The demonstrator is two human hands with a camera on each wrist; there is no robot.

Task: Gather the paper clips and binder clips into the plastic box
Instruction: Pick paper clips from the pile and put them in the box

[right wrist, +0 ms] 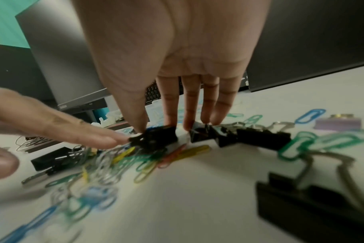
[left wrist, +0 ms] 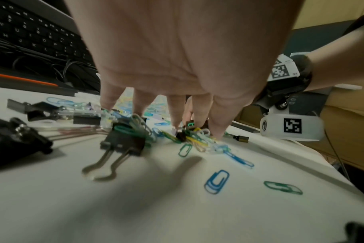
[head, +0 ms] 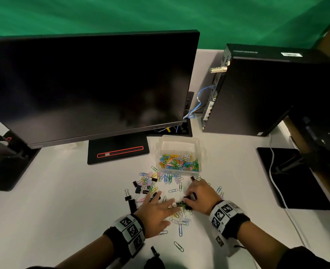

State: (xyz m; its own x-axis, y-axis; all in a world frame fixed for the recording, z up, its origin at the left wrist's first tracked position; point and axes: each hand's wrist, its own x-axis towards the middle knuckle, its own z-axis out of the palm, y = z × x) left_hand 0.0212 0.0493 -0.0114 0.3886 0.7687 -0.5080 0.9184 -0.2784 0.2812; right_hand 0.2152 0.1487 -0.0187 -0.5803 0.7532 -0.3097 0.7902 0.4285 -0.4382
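Observation:
The clear plastic box (head: pixel 200 150) stands behind my hands with several coloured paper clips in it. More paper clips (head: pixel 180 230) and black binder clips (head: pixel 130 199) lie scattered on the white table in front of it. My left hand (head: pixel 167 209) lies flat with straight fingers on a heap of paper clips (left wrist: pixel 197 141). My right hand (head: pixel 189 198) reaches down beside it. In the right wrist view its thumb and forefinger (right wrist: pixel 156 126) pinch a black binder clip (right wrist: pixel 158 136), and the left hand's fingertips (right wrist: pixel 114 139) touch that clip. Further black binder clips (right wrist: pixel 249 138) lie under the other right fingers.
A dark monitor (head: pixel 92 84) on a black base (head: pixel 117 150) stands behind left, a black computer tower (head: pixel 267 90) behind right. A black pad (head: pixel 296 181) with a white cable lies at the right. A large binder clip (left wrist: pixel 123 144) sits by my left hand.

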